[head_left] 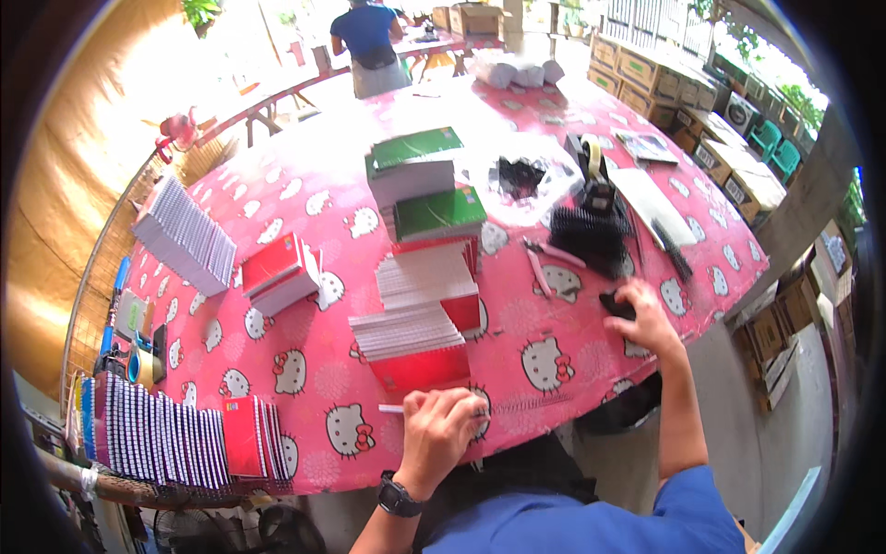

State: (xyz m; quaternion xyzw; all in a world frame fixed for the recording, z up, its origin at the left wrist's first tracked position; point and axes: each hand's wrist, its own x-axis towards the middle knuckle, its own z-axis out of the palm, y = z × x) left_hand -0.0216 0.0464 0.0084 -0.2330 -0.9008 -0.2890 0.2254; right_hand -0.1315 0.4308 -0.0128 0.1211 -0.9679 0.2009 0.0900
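My left hand rests near the table's front edge, fingers closed over a thin white strip with a black spiral wire running out to its right. My right hand reaches to the table's right edge and touches a small black object. Just beyond my left hand lies a fanned row of notebooks with red covers. Pink-handled pliers lie between the notebooks and a heap of black spiral coils.
Pink patterned tablecloth covers the table. Green-covered notebook stacks stand at centre, more stacks at left and front left. A tape dispenser sits right of centre. A person in blue stands at the far end; cartons line the right.
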